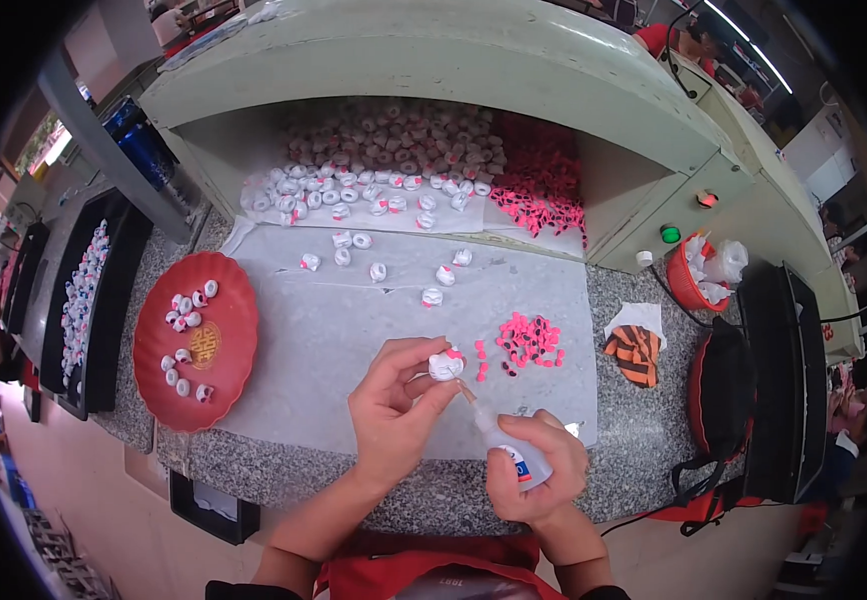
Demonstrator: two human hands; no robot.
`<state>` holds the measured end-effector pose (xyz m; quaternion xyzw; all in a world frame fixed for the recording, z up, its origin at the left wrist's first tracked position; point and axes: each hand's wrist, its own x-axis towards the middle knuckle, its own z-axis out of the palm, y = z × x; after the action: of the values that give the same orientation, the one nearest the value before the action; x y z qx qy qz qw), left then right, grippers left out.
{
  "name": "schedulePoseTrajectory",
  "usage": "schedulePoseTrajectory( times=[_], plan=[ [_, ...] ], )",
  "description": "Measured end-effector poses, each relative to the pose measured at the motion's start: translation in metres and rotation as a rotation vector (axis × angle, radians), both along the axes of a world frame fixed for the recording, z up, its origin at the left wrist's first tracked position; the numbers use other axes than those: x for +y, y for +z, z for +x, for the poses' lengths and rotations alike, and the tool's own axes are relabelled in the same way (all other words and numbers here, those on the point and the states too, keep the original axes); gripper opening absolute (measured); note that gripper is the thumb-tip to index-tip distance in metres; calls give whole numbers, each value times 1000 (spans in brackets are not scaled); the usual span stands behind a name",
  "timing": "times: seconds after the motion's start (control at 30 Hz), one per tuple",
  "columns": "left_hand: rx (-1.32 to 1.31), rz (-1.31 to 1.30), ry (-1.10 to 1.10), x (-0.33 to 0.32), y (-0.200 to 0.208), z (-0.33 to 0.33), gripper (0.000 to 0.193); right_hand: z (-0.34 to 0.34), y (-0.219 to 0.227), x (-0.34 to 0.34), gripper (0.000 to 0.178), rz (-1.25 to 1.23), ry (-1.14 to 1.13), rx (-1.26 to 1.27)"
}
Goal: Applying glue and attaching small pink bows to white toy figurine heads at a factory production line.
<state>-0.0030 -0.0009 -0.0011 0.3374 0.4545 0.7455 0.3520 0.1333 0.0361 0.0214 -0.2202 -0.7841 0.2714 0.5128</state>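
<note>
Between the thumb and fingers of my left hand [386, 412] is a small rounded white piece [446, 367] with a pink bit on its top right. My right hand [560, 458] is wrapped round a translucent squeeze bottle [522, 456]. Its thin nozzle points up at the underside of the white piece; whether the tip touches I cannot tell. Just right of the piece, a short row of tiny pink parts [482, 362] lies on the white paper sheet [324, 350], beside a loose heap of pink and dark parts [532, 340]. Several similar white pieces [434, 297] are scattered farther back.
A scalloped red tray [154, 385] with several white pieces stands at left. Behind the sheet, a cabinet opening holds piled white pieces [394, 140] and pink parts [539, 190]. At right are a striped cloth [636, 355], a red basket [687, 275] and a black bag [724, 395].
</note>
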Motion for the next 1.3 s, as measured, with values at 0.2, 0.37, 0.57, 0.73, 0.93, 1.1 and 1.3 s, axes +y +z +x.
schedulePoseTrajectory(
  times=[0.2,0.37,0.57,0.73,0.93,1.1,1.3],
  plan=[
    [31,-1,15,-1,-1,0,35,-1,0,-1,33,22,7,2],
    [23,1,9,-1,-2,-1,35,0,0,-1,32,15,12,-14],
    [35,-5,6,0,-2,0,35,-1,0,0,32,28,7,-10],
    [34,-3,6,1,-2,1,35,0,0,0,32,34,-1,-2],
    [65,-2,9,0,-1,0,35,-2,1,0,33,39,19,-17],
    [112,-5,22,0,-1,0,35,0,2,-1,33,34,41,-35],
    [96,-26,30,1,-1,0,34,4,5,2,31,11,58,-49]
  ],
)
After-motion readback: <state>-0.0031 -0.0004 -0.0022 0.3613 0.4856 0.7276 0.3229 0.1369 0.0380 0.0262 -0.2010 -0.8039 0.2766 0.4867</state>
